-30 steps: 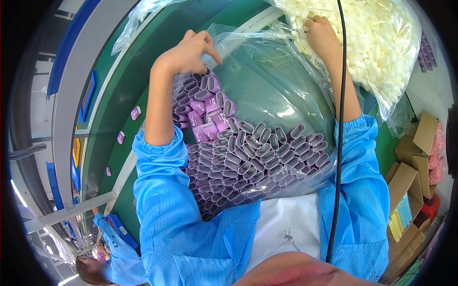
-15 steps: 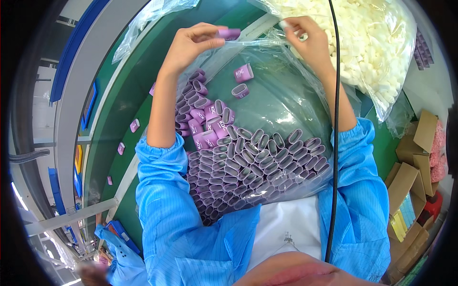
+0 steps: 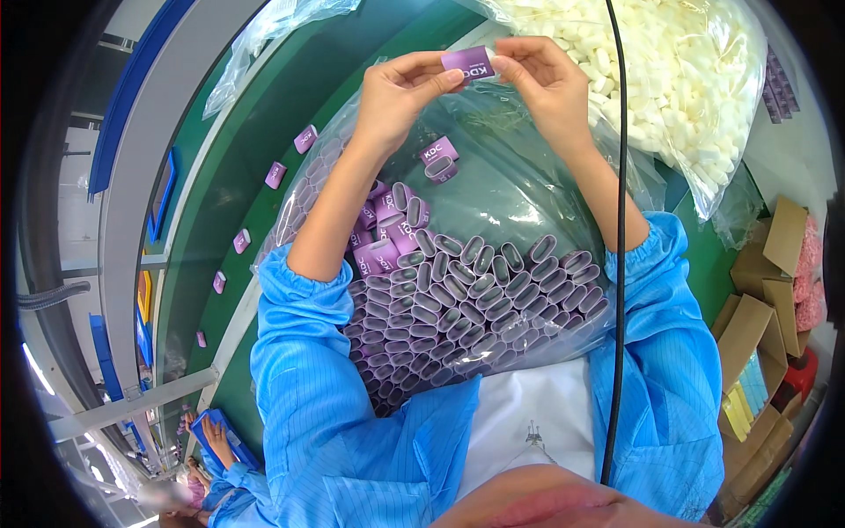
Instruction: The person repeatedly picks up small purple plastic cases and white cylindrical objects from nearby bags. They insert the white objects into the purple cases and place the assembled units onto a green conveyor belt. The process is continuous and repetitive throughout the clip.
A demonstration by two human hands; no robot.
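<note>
My left hand (image 3: pixel 396 97) pinches a short purple oval sleeve (image 3: pixel 465 65) between thumb and fingers, above the far edge of a clear plastic bag (image 3: pixel 519 194). My right hand (image 3: pixel 547 88) is closed at the sleeve's right end, with a small white piece (image 3: pixel 492 53) between its fingertips; how far that piece sits inside the sleeve is hidden. Below my hands, many hollow purple sleeves (image 3: pixel 458 286) stand packed in the bag, open ends up. Beyond them, two loose sleeves (image 3: pixel 437 151) lie on the bag's plastic.
A large clear bag of cream-white pieces (image 3: pixel 660 79) lies at the far right. On the green conveyor belt (image 3: pixel 207 312) at left, several purple pieces (image 3: pixel 275 174) lie spaced out. A black cable (image 3: pixel 621 220) hangs through the view. Cardboard boxes (image 3: pixel 748 361) stand right; a co-worker's hand (image 3: pixel 216 440) touches a blue tray (image 3: pixel 231 433).
My left hand has brought the purple sleeve rightward to my right hand, which has shifted slightly left and down. The belt pieces have moved a little nearer. The co-worker's hand now shows at the tray.
</note>
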